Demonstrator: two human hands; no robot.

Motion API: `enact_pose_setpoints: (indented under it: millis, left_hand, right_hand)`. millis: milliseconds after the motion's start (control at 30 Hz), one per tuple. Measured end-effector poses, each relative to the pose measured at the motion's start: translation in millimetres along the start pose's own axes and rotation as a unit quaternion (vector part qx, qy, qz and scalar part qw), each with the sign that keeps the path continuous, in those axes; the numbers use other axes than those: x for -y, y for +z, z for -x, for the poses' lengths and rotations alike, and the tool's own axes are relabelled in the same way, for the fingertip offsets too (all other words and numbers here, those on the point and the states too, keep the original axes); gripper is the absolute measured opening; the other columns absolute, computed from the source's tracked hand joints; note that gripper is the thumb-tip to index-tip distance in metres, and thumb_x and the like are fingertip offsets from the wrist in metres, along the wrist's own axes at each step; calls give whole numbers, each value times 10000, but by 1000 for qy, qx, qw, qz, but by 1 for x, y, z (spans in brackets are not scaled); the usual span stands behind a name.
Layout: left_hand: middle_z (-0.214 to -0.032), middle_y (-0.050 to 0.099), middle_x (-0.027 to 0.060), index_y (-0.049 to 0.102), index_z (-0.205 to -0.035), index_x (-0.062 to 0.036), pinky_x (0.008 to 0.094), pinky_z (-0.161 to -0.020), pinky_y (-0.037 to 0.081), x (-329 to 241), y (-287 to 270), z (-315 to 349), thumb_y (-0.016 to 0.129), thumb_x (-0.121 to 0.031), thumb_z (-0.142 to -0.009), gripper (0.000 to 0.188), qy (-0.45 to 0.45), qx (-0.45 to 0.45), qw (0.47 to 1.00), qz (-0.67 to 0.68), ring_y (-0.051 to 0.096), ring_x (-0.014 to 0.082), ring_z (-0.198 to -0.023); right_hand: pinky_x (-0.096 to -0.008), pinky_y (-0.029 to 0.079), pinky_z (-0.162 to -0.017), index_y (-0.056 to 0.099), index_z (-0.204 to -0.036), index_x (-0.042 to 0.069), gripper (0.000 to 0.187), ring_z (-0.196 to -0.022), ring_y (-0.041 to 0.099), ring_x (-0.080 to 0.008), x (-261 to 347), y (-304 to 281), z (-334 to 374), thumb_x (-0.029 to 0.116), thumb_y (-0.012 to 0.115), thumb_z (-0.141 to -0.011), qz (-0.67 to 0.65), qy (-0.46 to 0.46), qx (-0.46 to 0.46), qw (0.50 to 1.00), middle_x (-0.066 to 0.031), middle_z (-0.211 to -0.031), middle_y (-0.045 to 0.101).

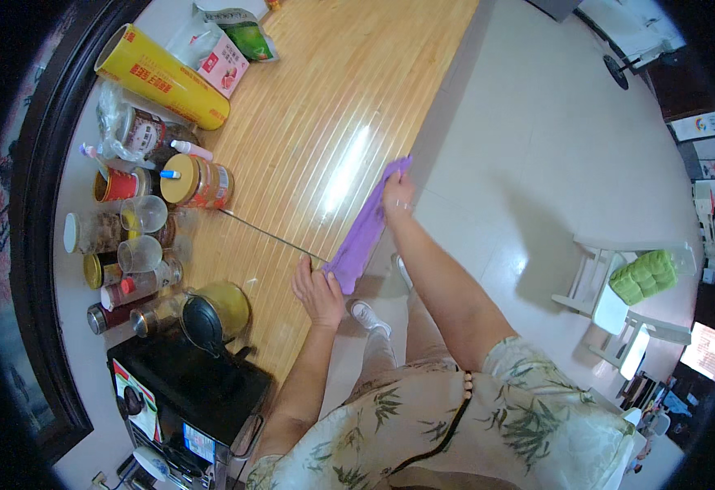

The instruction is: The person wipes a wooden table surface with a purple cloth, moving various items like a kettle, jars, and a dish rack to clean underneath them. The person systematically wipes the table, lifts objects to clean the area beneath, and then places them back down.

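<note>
A long strip of purple cloth (363,234) stretches along the table's right edge, partly hanging over it. My right hand (398,193) is closed round its far end. At the near end, my left hand (318,296) rests on the wooden table (317,106), fingers stretched out and thumb side against the cloth. Whether the left thumb pinches any of it is hard to make out. A dark seam runs across the tabletop to the cloth's near end.
Along the wall stand a yellow roll (162,75), a gold-lidded jar (197,181), clear plastic cups (139,254) and a yellowish pitcher (228,309). A black appliance (186,371) sits near left. On the floor at right is a white chair with a green cushion (645,278).
</note>
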State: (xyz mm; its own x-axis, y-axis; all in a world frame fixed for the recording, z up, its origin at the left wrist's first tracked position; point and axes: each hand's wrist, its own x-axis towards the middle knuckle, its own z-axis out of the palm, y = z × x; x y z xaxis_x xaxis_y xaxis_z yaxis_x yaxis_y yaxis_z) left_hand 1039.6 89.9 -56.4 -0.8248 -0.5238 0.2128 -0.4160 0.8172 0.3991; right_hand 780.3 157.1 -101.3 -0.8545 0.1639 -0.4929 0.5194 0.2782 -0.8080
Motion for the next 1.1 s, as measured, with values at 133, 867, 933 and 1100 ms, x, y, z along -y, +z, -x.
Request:
enact_pose_setpoints:
  millis: [133, 867, 933, 1100]
  left_hand:
    - [-1369, 414, 256, 498, -891, -3, 578, -1072, 221, 3, 1, -2, 540, -160, -876, 164, 2, -17, 999, 27, 357, 418, -1289]
    - [-1320, 454, 245, 497, -916, 0, 556, -1044, 258, 6, -9, 10, 541, -124, -850, 147, 3, -37, 998, 42, 385, 429, -1251]
    - [-1323, 453, 245, 507, -930, 4, 555, -1046, 259, 9, -11, 8, 547, -120, -845, 156, 3, -38, 998, 57, 381, 430, -1256]
    - [-1317, 454, 248, 492, -905, 18, 572, -1056, 250, 20, -31, 28, 574, -130, -818, 191, -10, -20, 995, 97, 393, 445, -1247]
  right_hand:
    - [-426, 467, -891, 592, -1171, 1, 432, -1052, 609, -366, -73, 11, 65, 352, 453, -961, 31, -100, -15, 994, -246, -1143, 626]
    - [-399, 278, -1137, 191, -1432, -85, 1109, -1360, 312, -411, 23, 6, 11, 424, 812, -666, 121, -3, -73, 990, -298, -1454, 305]
    - [-396, 280, -1134, 229, -1421, -88, 1006, -1350, 335, -409, -4, 4, 29, 409, 767, -732, 58, -53, -57, 995, -303, -1444, 329]
    - [-403, 292, -1116, 329, -1393, -83, 709, -1323, 382, -414, -121, 1, 93, 377, 574, -912, 96, -105, 1, 990, -302, -1406, 403]
